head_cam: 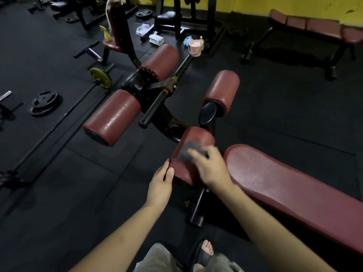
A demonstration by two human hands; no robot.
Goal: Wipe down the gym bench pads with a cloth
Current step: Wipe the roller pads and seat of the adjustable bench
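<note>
We've got the right hand pressing the grey cloth onto the near roller pad, left hand loosely bracing its near-left end; pad axis runs near-left to far-right.

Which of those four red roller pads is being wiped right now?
The nearest dark red cylindrical roller pad, beside the long flat bench pad. Only it has the grey cloth pressed on by the right hand; the others are untouched.

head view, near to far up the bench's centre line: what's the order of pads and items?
Nearest roller pad under the cloth and right hand → black end cap → far roller pad → pink bucket.
</note>
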